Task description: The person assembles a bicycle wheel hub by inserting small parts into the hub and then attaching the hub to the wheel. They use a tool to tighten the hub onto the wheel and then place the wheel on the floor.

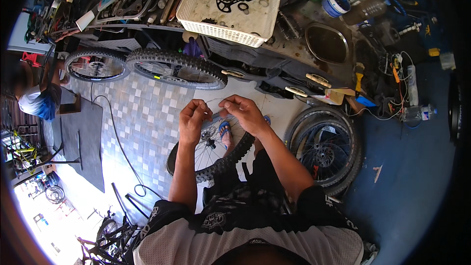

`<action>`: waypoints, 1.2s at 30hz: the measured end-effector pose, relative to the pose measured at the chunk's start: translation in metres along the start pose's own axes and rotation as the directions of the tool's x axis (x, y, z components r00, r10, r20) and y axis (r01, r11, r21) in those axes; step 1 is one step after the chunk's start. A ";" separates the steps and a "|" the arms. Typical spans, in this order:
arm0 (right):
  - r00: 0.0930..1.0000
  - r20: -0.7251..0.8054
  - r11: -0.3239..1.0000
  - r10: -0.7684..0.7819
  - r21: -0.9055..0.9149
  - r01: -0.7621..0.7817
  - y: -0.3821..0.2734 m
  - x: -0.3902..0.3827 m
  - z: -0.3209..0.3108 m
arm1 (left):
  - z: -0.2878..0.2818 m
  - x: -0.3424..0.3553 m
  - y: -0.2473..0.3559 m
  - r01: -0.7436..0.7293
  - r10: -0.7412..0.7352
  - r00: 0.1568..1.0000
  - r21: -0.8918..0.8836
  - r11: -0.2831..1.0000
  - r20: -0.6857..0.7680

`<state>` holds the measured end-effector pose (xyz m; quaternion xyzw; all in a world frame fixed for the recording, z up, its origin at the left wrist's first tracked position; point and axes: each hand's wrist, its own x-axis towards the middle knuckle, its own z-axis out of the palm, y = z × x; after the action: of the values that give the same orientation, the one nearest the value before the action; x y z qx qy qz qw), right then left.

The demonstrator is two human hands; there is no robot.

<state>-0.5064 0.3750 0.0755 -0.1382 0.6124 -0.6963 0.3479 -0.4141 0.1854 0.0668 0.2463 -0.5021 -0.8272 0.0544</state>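
Observation:
Both my hands are held close together above a bicycle wheel [208, 171] with a knobbly black tyre, spokes and a hub. My left hand [194, 119] is closed, its thumb and fingers pinched together. Facing it, my right hand [244, 113] pinches too, with its fingers bent toward the left. Something faint and thin, like a pale strand, seems to run between the fingertips; its kind is too small to make out. The wheel leans near my legs, and a sandalled foot [225, 135] shows through its spokes.
A cream basket [223, 28] of small bike parts stands on the cluttered workbench. Two wheels [176, 68] [97, 65] lean before it. Stacked wheels [325, 151] lie at right. A dark hose [119, 140] crosses the tiles. Another person [38, 100] sits at far left.

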 end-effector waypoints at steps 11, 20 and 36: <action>0.936 0.025 0.874 0.351 0.350 -0.337 0.023 -0.049 0.021 | 0.018 0.013 0.000 0.170 -0.104 0.985 -0.631 0.757 0.141; 0.986 -0.082 0.989 0.147 -0.014 -0.148 0.047 -0.051 0.030 | 0.007 0.020 0.005 0.055 -0.087 0.993 -0.351 0.935 -0.075; 0.998 -0.067 0.888 0.022 -0.458 -0.050 0.023 -0.057 0.025 | -0.011 -0.017 0.009 -0.554 0.368 0.826 0.739 0.385 0.428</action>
<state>-0.4431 0.3929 0.0720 -0.1843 0.7721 -0.5290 0.2999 -0.3951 0.1779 0.0765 0.0094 -0.8856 -0.4515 0.1088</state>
